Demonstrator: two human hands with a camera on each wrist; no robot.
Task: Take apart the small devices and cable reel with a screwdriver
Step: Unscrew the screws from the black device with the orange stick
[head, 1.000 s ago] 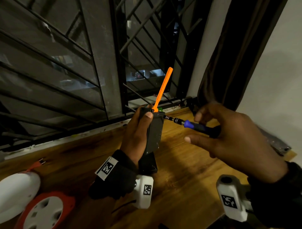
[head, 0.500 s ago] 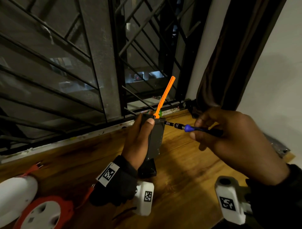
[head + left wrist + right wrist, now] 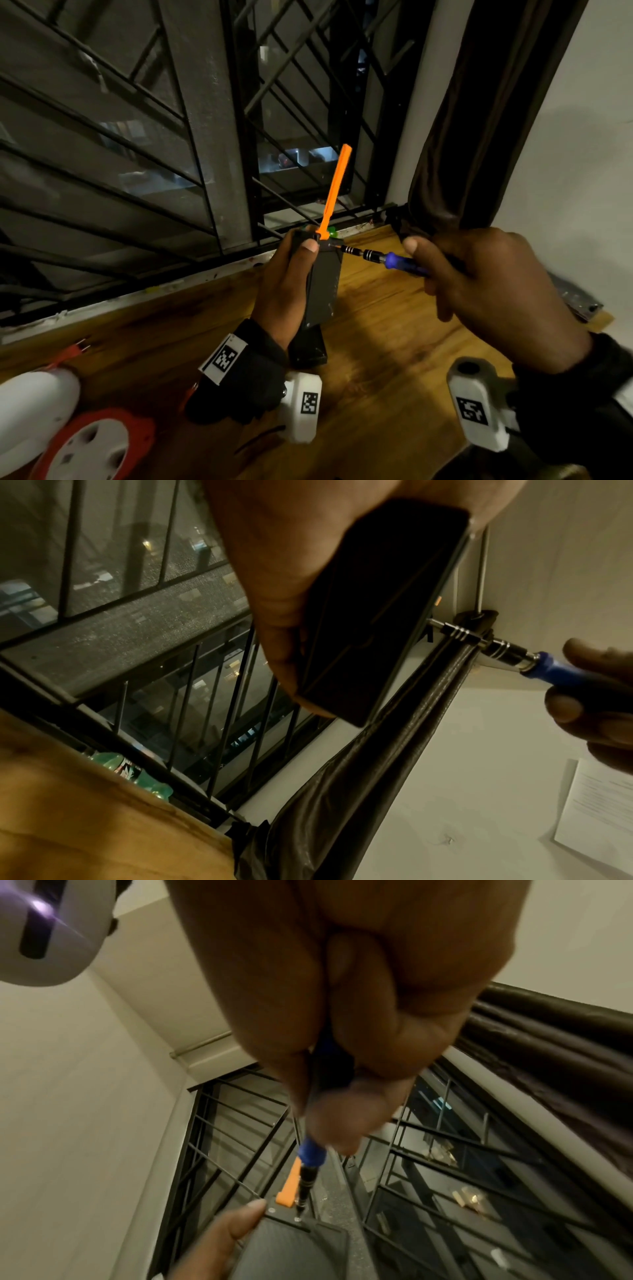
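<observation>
Left hand (image 3: 286, 284) grasps black device (image 3: 323, 281) upright | right hand (image 3: 493, 291) pinches screwdriver (image 3: 394, 260), tip at device's top screw

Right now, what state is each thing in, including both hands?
Left hand: grips the black device, upright, off the table.
Black device: held, orange antenna raised.
Right hand: grips the screwdriver.
Screwdriver: tip in a screw at the device's top.
Cable reel: lying on the table, untouched.

No legible text anywhere
</observation>
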